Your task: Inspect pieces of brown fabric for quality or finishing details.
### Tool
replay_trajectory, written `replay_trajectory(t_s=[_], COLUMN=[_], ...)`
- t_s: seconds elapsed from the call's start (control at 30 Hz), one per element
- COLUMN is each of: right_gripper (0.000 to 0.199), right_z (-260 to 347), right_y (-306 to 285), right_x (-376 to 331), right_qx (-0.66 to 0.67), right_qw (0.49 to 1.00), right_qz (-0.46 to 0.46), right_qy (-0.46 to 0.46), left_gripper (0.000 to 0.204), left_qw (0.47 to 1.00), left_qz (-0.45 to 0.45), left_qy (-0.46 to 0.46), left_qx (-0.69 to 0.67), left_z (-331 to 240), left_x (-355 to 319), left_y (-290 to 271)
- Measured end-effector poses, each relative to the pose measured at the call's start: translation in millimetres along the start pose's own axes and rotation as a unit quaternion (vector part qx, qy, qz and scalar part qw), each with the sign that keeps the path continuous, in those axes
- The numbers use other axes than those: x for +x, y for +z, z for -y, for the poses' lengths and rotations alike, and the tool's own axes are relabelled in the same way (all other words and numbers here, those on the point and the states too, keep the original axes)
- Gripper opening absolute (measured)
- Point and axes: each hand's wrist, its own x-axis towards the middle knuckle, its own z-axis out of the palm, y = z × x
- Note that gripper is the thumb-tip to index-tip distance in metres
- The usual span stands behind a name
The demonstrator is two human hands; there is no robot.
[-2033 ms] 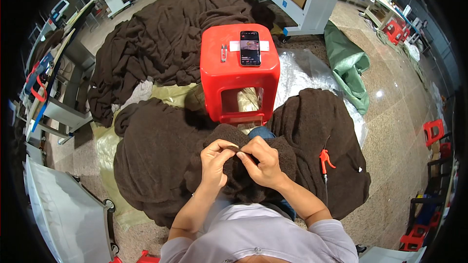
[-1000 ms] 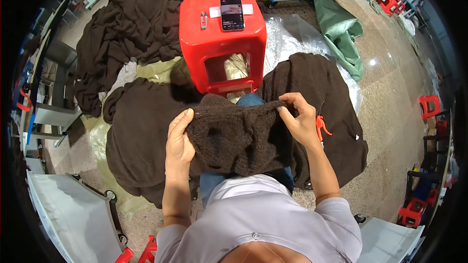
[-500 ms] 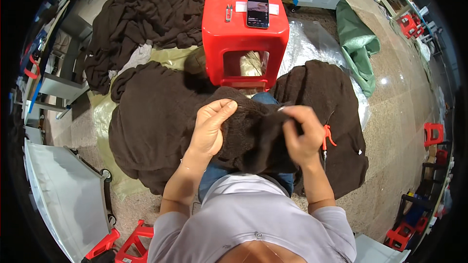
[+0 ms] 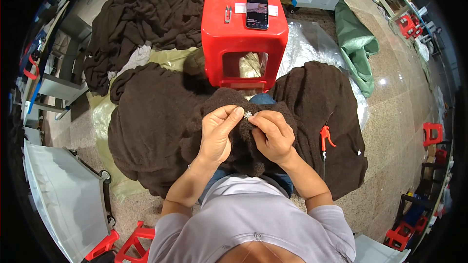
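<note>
A fuzzy dark brown knit cloth lies over my lap, bunched up beneath both hands. My left hand is closed, thumb and forefinger pinching the cloth at its upper middle. Right at those fingertips shows a small sparkling silver piece, perhaps a button; its exact kind is too small to tell. From the other side my right hand pinches that piece, its other fingers curled. The fingers partly cover where piece and cloth meet.
Ahead stands a red plastic stool carrying a phone and small thread snips. A red-handled air gun lies on brown cloth at right. More brown cloth is heaped at left. A white wheeled cart stands lower left.
My right hand has come left to meet my left hand, which stays nearly in place. The silver piece now shows between their fingertips.
</note>
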Motion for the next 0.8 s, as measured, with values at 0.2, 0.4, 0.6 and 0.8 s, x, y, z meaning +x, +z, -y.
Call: replay_trajectory(t_s=[0.2, 0.4, 0.6, 0.8], right_gripper=[0.037, 0.032, 0.037, 0.018], right_z=[-1, 3, 4, 1], right_y=[2, -1, -16, -17], right_x=[3, 15, 25, 12], right_qx=[-0.013, 0.008, 0.119, 0.075], right_qw=[1.0, 0.997, 0.949, 0.949], right_qz=[0.014, 0.036, 0.237, 0.287], right_qy=[0.012, 0.072, 0.174, 0.111], left_gripper=[0.014, 0.014, 0.015, 0.015], left_qw=[1.0, 0.985, 0.929, 0.93], left_qz=[-0.019, -0.007, 0.106, 0.095], left_qy=[0.008, 0.127, 0.133, 0.148], left_qx=[-0.005, 0.114, 0.328, 0.323], left_z=[3, -2, -18, -12], left_x=[3, 6, 0, -6], left_y=[-1, -5, -25, -24])
